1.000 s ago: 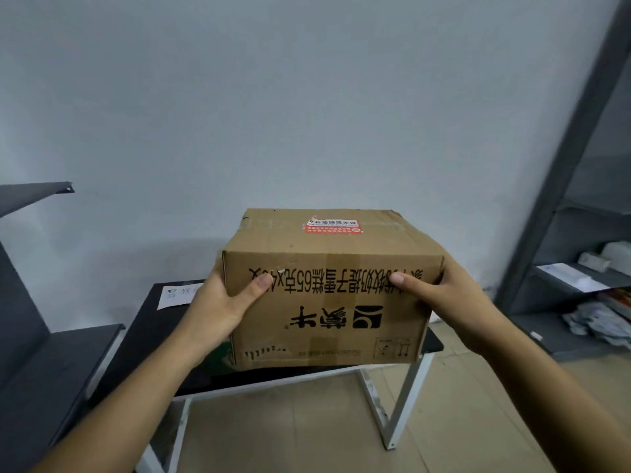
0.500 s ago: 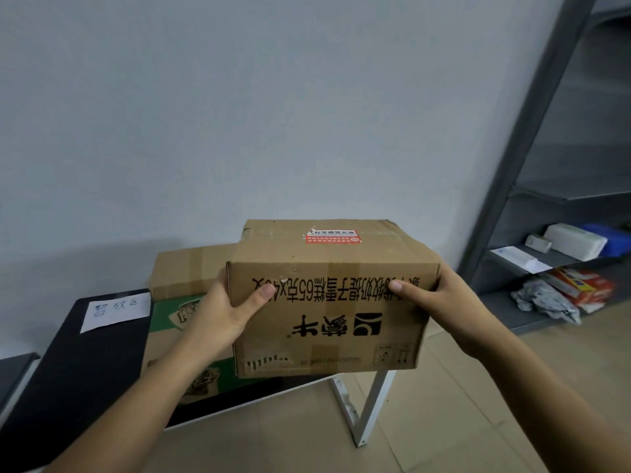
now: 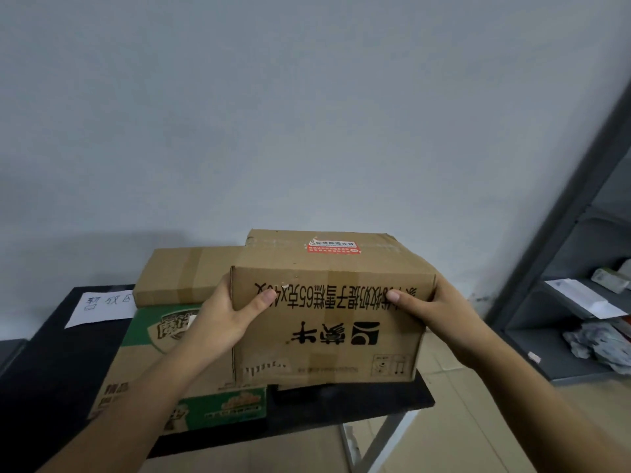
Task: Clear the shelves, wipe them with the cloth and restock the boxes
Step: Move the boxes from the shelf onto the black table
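Observation:
I hold a brown cardboard box (image 3: 327, 322) with upside-down black print and a red sticker on top. My left hand (image 3: 225, 315) grips its left side with the thumb on the front face. My right hand (image 3: 440, 319) grips its right side the same way. The box hangs over the right end of a black table (image 3: 51, 387), just above its surface or touching it. Beside it on the left stands a larger green and brown box (image 3: 150, 363). A crumpled grey cloth (image 3: 594, 343) lies on the grey shelf unit (image 3: 560, 353) at the right.
A white paper label (image 3: 102, 307) with handwriting lies on the table at the back left. The shelf unit holds a white sheet of paper (image 3: 584, 298) and a small box. A plain pale wall stands behind the table. Tiled floor shows below right.
The view has turned back to the left and the box has come down closer to the table's right end, next to the green box. Both hands keep their hold.

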`<state>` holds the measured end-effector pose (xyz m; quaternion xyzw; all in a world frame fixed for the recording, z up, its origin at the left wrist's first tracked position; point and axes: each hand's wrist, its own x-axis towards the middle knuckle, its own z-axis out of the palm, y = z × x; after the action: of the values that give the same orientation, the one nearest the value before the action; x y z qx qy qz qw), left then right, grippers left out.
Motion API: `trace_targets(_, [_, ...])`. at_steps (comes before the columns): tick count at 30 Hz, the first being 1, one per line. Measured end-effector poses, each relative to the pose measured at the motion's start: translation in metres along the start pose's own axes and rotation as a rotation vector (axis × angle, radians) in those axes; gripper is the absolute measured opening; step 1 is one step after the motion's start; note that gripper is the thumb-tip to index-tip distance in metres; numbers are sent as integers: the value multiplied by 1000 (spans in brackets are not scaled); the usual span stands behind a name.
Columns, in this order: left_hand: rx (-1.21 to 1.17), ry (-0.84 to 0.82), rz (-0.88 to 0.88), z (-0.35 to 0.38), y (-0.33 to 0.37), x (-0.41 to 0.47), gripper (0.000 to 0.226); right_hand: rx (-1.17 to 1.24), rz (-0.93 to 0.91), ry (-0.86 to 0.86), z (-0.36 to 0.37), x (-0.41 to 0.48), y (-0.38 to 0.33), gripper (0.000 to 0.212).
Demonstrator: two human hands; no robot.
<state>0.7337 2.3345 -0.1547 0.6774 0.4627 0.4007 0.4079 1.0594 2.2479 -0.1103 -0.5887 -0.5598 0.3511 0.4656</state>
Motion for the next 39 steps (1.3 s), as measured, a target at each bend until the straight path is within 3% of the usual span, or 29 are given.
trace_targets(4, [-13,31,-49,11,-8,28,69,26,9,-36,-6,42,16,61])
trace_targets(10, [-52,45,-101,11,-21,72,53,19,16,-93,-2,100,31,55])
trace_targets(15, [-51,36,-107,9,-43,124,90,26,28,-90,3,153,42,49])
trace_targets(19, [-54,5,-132,3,-61,172,87,25,43,-85,7,200,47,50])
trace_targets(27, [-35,-3,-124,-9,-78,265,109,13,43,-68,12,286,54,53])
trace_targets(39, [-75,1,-171,7,-109,359,84,-22,-7,-99,12,409,101,61])
